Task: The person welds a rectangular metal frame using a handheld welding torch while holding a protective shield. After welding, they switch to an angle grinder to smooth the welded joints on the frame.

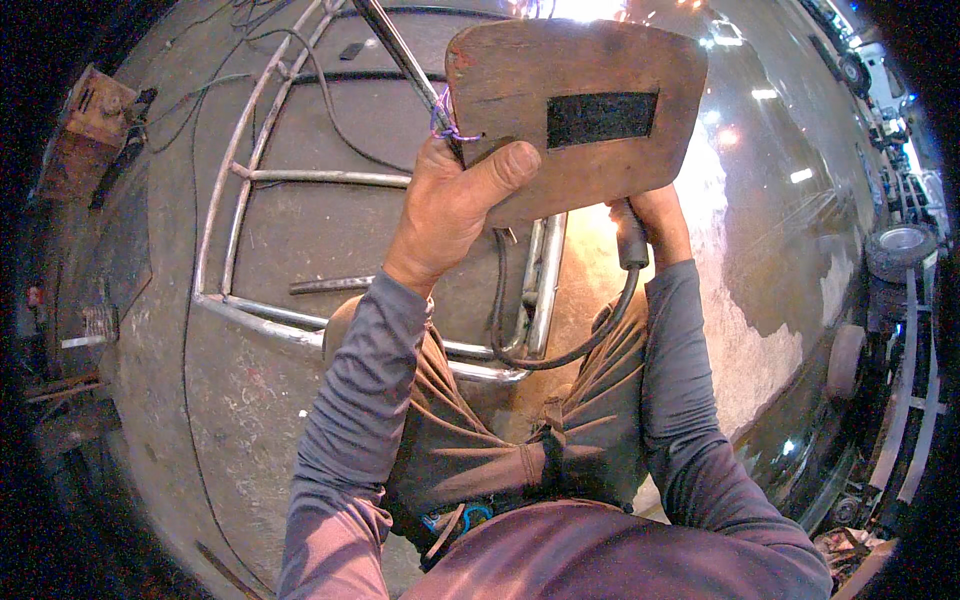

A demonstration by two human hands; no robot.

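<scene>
My left hand (445, 210) grips the near left edge of a hand-held welding shield (600, 65), a brown wooden board with a dark rectangular window (602, 120). Purple wire (447, 118) is tied at the shield's left edge. My right hand (664, 218), partly covered by the shield, is closed round a black-handled welding electrode holder (632, 238). A dark cable (570, 360) loops down from that handle. Bright arc light and sparks (685, 5) show past the shield's far edge, but the weld spot and electrode are hidden.
A welded frame of bent metal tubes (270, 328) lies on the concrete floor before my knees. A slanting tube (395, 50) reaches toward my left hand, and a short loose tube (335, 285) lies inside the frame. Cables (190, 330) trail at left; wheels (900, 245) line the right.
</scene>
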